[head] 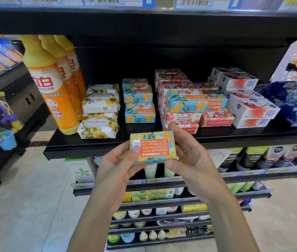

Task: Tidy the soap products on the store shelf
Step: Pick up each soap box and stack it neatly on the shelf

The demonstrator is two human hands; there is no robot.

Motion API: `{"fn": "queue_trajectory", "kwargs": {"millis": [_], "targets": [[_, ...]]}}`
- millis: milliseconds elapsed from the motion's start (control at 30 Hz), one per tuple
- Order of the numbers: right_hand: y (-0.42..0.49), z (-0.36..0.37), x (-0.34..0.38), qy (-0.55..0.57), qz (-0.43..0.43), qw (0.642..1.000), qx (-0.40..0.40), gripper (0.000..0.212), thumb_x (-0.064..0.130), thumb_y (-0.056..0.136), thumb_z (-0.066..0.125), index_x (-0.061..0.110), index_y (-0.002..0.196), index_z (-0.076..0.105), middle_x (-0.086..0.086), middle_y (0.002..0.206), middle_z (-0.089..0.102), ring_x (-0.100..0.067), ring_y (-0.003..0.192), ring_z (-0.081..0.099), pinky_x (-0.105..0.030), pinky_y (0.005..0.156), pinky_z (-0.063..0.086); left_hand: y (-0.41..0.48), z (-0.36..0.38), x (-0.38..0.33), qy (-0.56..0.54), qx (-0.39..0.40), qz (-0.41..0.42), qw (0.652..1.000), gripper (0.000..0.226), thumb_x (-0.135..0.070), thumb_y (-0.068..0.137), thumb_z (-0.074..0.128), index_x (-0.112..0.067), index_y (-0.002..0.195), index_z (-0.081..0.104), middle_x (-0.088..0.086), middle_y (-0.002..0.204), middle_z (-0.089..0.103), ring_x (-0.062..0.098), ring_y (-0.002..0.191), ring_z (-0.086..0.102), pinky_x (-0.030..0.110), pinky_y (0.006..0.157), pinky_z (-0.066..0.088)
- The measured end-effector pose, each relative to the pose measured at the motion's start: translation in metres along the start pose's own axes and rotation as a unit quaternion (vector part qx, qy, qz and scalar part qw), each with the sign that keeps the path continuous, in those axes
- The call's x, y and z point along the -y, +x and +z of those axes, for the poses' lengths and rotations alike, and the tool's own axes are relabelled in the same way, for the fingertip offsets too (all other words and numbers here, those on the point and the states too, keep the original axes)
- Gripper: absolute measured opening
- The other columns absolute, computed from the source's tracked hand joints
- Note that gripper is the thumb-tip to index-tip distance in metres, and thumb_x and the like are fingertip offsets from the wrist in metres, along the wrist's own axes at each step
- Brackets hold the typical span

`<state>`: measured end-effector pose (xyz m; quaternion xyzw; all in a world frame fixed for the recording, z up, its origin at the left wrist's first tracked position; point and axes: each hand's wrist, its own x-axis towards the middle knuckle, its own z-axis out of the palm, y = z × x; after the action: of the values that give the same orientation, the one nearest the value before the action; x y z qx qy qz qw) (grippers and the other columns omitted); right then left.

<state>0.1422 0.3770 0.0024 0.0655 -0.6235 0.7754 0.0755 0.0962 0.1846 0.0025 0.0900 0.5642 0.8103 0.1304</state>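
Holding one blue-and-orange soap box (pixel 153 146) between the hands, the left hand (pixel 118 160) and right hand (pixel 189 155) each pinch an end, just before the shelf (pixel 82 142) edge; sorting seems midway, and the box probably belongs with the matching stack (pixel 139 101) beyond the left hand

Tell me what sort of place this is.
Most likely a shop's toiletries aisle: barcoded price labels line the shelf edge above, boxed soaps sit stacked on the black shelf with orange detergent bottles, and the left hand and right hand hold another soap box.
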Motion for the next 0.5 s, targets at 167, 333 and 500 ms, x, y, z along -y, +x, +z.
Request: {"fn": "queue_trajectory", "kwargs": {"millis": [167,333,500], "targets": [[0.001,0.009,0.003,-0.037,0.039,0.997,-0.060,0.062,0.033,0.081,0.080,0.025,0.139,0.058,0.001,0.125,0.072,-0.020,0.117,0.068,-0.036,0.095,0.057,-0.001,-0.001,0.000,0.000,-0.005,0.010,1.000,0.043,-0.018,0.088,0.065,-0.009,0.129,0.066,0.011,0.115,0.076,0.023,0.110,0.073,0.027,0.086,0.060],[0.006,0.014,0.004,-0.022,0.062,0.992,-0.107,0.050,0.031,0.076,0.076,0.015,0.123,0.068,-0.002,0.108,0.078,-0.016,0.101,0.074,-0.021,0.078,0.058,-0.002,-0.003,0.001,0.009,-0.005,0.012,1.000,0.046,-0.018,0.087,0.066,-0.012,0.133,0.063,0.010,0.116,0.076,0.022,0.111,0.072,0.027,0.087,0.060],[0.008,0.014,0.000,-0.022,0.064,0.990,-0.121,0.049,0.030,0.076,0.078,0.013,0.121,0.070,-0.006,0.110,0.077,-0.018,0.101,0.073,-0.024,0.083,0.057,-0.003,-0.003,0.001,0.016,-0.009,0.013,1.000,0.051,-0.020,0.083,0.068,-0.015,0.133,0.063,0.009,0.115,0.077,0.022,0.109,0.073,0.031,0.089,0.059]]}}
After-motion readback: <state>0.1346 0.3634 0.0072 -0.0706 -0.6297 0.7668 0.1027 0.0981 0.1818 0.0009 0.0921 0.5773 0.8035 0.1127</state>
